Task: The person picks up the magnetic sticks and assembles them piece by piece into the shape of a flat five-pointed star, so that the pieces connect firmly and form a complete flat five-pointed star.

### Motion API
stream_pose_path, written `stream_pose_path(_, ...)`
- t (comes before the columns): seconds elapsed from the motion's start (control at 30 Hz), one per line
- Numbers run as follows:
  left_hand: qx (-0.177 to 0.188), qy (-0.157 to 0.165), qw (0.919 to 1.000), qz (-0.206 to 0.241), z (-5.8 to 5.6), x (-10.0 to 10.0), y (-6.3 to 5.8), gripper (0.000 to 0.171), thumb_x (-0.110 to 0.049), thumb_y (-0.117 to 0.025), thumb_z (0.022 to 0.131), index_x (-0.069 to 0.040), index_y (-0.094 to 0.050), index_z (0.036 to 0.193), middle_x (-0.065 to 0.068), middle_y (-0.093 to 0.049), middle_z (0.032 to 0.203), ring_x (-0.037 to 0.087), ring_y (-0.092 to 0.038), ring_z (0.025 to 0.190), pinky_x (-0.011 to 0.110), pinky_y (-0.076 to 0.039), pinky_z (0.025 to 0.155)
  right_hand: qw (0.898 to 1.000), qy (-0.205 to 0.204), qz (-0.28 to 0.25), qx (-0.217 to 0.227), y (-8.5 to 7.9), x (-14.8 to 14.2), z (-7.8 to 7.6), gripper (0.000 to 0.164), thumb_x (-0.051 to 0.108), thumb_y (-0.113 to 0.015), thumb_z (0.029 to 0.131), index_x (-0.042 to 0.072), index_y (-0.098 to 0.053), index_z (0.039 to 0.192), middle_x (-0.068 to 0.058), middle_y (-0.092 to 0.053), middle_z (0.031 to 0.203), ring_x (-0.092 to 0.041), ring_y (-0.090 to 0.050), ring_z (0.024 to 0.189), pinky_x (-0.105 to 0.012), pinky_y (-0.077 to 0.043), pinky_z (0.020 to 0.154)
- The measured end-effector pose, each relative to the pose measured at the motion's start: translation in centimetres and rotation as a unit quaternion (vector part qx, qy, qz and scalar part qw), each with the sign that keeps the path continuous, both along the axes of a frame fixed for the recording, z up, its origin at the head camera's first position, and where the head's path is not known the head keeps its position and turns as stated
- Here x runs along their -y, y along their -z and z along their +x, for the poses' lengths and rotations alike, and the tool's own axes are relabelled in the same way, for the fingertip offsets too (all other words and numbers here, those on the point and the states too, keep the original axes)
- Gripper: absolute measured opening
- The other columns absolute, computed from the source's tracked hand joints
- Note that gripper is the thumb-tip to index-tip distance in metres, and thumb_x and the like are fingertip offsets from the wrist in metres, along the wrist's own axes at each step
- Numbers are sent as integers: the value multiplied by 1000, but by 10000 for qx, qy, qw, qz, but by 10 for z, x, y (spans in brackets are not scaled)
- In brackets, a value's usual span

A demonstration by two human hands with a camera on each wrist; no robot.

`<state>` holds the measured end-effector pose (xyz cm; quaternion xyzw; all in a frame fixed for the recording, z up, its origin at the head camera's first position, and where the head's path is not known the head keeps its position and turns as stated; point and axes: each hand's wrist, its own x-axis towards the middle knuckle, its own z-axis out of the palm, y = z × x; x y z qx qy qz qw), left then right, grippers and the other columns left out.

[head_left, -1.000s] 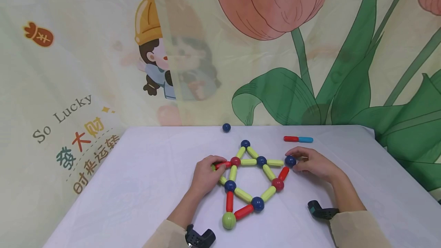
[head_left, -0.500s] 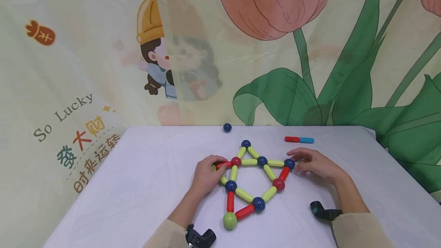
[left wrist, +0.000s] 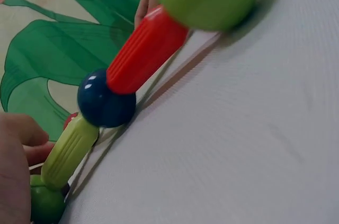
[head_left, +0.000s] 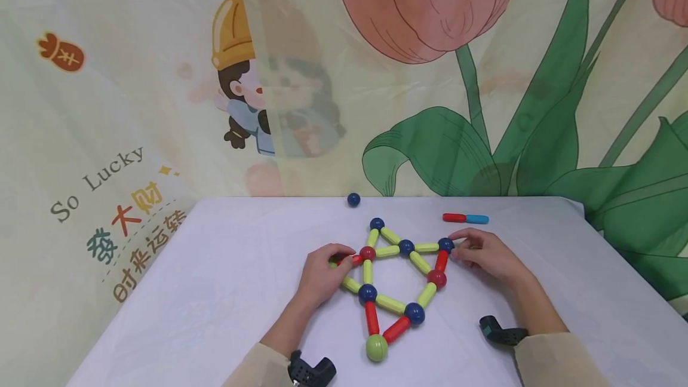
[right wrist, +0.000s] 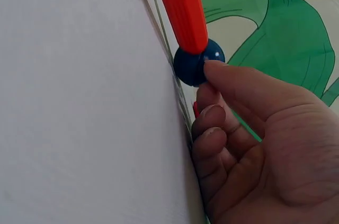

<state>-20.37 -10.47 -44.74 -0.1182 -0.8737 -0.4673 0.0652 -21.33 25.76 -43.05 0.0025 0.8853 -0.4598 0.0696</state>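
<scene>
A flat star-like frame of magnetic rods and balls lies on the table, a ring of yellow-green rods (head_left: 390, 303) with points around it. At its left point my left hand (head_left: 319, 273) pinches a red rod (head_left: 352, 260) beside a green ball (left wrist: 46, 200), which the fingers partly cover in the head view. On the right, my right hand (head_left: 491, 254) holds the blue ball (head_left: 445, 245) of another point between thumb and forefinger. A red rod (right wrist: 184, 15) joins that ball to a red ball (head_left: 437, 279). Nearest me is a larger-looking green ball (head_left: 377, 348) with two red rods.
A loose blue ball (head_left: 353, 199) rests by the table's back edge. Behind the right hand lie a red rod (head_left: 454, 218) and a blue rod (head_left: 477, 219), end to end. A printed cloth (head_left: 301, 76) hangs behind the white table (head_left: 215, 267).
The right hand's blue ball has met the ends of the yellow-green and red rods. Since then the frame has turned slightly: its near green ball shifted right, its right corner away from me.
</scene>
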Motion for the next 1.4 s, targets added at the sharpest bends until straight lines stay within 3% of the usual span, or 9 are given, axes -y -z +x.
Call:
stream_pose_path(0.07, 15, 139, 9999, 69, 0, 1, 0, 20, -19, -64, 96, -17, -78, 110, 0, -74, 106, 18, -64, 101, 36, -57, 91, 10000, -23, -56, -70, 1, 2, 0, 52, 26, -73, 96, 6, -57, 141, -9, -69, 97, -22, -60, 86, -26, -55, 70)
stream_pose_path(0.17, 72, 435, 9988, 211, 0, 3, 0, 22, -17, -61, 96, -17, -78, 109, -1, -72, 97, 15, -61, 93, 30, -55, 84, 9998, -106, -159, -96, 0, 4, 1, 59, 31, -73, 95, 7, -54, 145, -14, -73, 114, -22, -65, 97, -27, -56, 76)
stream_pose_path(0.3, 95, 812, 9962, 313, 0, 5, 0, 22, -16, -60, 96, -15, -78, 109, -1, -71, 90, 13, -60, 85, 25, -52, 78, 9985, -417, -339, -52, -2, 6, 2, 66, 33, -74, 92, 8, -51, 148, -20, -63, 141, -27, -64, 117, -31, -58, 82)
stream_pose_path(0.47, 166, 891, 9951, 383, 0, 5, -1, 20, -15, -61, 97, -13, -78, 108, -1, -73, 84, 9, -64, 76, 24, -51, 74, 9948, -923, -427, 54, -4, 12, 3, 72, 28, -80, 85, 7, -51, 148, -23, -52, 151, -33, -60, 125, -34, -59, 82)
stream_pose_path(0.63, 49, 676, 9974, 249, 0, 4, -1, 18, -15, -63, 96, -15, -77, 107, -4, -69, 78, 11, -60, 74, 23, -48, 68, 9948, -975, -274, 106, -4, 18, 2, 72, 29, -82, 84, 9, -53, 147, -21, -52, 151, -29, -62, 118, -34, -58, 81)
stream_pose_path(0.83, 9, 510, 9986, 112, 0, 3, -2, 23, -17, -63, 95, -17, -76, 113, -4, -69, 85, 13, -60, 84, 28, -52, 78, 9966, -815, -79, -38, -3, 22, 1, 64, 30, -81, 87, 10, -57, 143, -20, -59, 143, -32, -61, 120, -34, -58, 79)
stream_pose_path(1.07, 47, 621, 9980, 93, 1, 5, -3, 24, -15, -61, 95, -19, -78, 113, -1, -74, 101, 16, -64, 94, 35, -55, 87, 9986, -464, 193, -179, -2, 31, 0, 54, 31, -79, 90, 8, -62, 136, -16, -66, 131, -26, -63, 108, -30, -57, 76)
stream_pose_path(1.23, 189, 700, 9973, 117, 1, 4, -2, 24, -16, -61, 97, -20, -80, 112, 1, -76, 113, 19, -67, 103, 39, -56, 92, 9983, -466, 261, -229, -3, 31, 1, 52, 30, -77, 92, 6, -62, 136, -17, -67, 129, -24, -62, 105, -29, -57, 76)
stream_pose_path(1.4, 297, 801, 9962, 183, 0, 3, -1, 23, -17, -61, 98, -19, -80, 109, 1, -76, 112, 18, -67, 102, 36, -57, 91, 9985, -414, 297, -223, -3, 30, 2, 51, 31, -77, 92, 7, -63, 135, -16, -66, 130, -25, -62, 105, -29, -57, 76)
